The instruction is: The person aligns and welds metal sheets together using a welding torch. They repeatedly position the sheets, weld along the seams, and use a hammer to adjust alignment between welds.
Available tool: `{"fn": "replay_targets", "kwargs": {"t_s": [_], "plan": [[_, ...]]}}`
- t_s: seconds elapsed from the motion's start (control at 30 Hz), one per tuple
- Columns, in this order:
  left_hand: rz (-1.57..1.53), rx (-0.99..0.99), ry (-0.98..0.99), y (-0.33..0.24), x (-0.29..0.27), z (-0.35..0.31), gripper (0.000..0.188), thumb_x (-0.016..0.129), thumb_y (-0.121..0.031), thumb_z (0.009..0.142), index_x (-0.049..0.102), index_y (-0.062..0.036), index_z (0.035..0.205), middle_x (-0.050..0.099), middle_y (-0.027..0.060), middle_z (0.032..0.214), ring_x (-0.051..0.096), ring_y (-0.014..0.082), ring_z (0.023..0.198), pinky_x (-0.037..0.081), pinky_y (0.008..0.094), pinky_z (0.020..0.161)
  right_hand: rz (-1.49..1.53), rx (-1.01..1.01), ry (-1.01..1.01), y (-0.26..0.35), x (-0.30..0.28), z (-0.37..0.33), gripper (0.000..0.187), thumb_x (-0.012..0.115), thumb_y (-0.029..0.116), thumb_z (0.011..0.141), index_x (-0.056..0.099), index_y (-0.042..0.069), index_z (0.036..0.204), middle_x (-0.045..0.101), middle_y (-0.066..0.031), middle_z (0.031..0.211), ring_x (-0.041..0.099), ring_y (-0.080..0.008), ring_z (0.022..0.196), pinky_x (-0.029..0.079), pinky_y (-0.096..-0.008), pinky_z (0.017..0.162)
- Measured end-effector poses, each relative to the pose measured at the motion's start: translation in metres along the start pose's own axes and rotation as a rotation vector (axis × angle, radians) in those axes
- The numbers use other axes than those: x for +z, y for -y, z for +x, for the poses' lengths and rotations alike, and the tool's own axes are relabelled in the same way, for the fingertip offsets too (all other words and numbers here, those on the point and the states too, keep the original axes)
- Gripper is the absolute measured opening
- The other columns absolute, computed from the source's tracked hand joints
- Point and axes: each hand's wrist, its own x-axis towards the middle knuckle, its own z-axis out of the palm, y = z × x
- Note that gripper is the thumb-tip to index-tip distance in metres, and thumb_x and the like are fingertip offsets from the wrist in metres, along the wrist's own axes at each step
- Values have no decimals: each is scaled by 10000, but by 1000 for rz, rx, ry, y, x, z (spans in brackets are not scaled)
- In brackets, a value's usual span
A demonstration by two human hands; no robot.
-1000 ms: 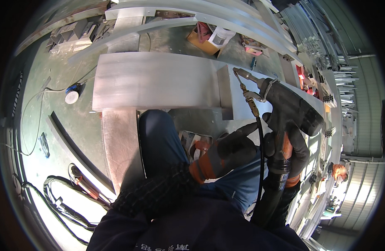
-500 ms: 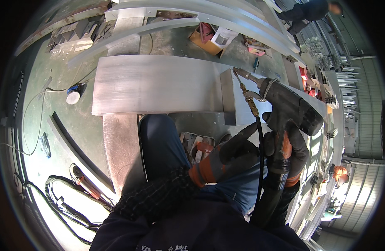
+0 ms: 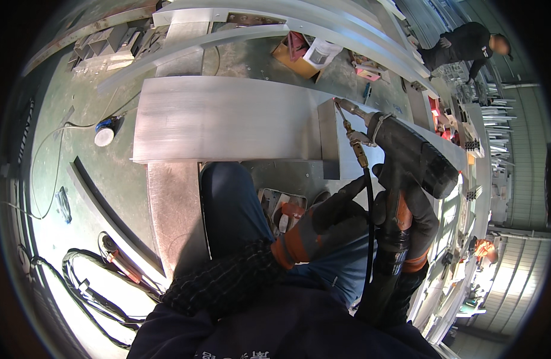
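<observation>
In my gloved right hand (image 3: 416,218) is a black power drill (image 3: 413,152), gripped by its handle and pointing up and left. Its tip meets the far corner of a boxy silver metal end piece (image 3: 328,134), where a small red glow shows. A brass nozzle (image 3: 356,146) is strapped alongside the drill, fed by a black hose (image 3: 370,233). My gloved left hand (image 3: 341,221) is beside the hose and handle with its fingers bent; what they hold, if anything, is hidden. The end piece joins a wide brushed metal panel (image 3: 227,119) lying across in front of me.
A metal support beam (image 3: 174,209) runs under the panel. Below it stands a tray of tools (image 3: 281,206). An angle grinder (image 3: 123,263), cables (image 3: 87,287) and a blue tool (image 3: 105,133) lie on the left. A cardboard box (image 3: 299,57) and a person in dark clothes (image 3: 464,45) are beyond.
The drill's rear has dipped slightly while its tip remains at the corner. My left hand is almost unmoved. The far person has shifted right and bent over.
</observation>
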Motion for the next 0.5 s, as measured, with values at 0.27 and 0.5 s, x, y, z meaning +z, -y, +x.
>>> {"fn": "replay_targets", "kwargs": {"t_s": [0.27,0.5], "plan": [[-20,-30,-26,5,0,-2,731,601,-134,1030,238,-82,1662,694,82,1164,627,124,1030,514,302,893,470,241,-48,22,18,6,475,644,209,975,600,-55,1367,689,-201,1235,715,-274,976,586,-394,877],[-50,-29,-45,3,2,-1,708,582,-172,1035,256,-68,1655,697,73,1089,629,112,944,513,285,838,428,248,-8,32,18,7,497,636,232,973,589,-52,1378,696,-195,1207,715,-256,937,588,-378,848]]}}
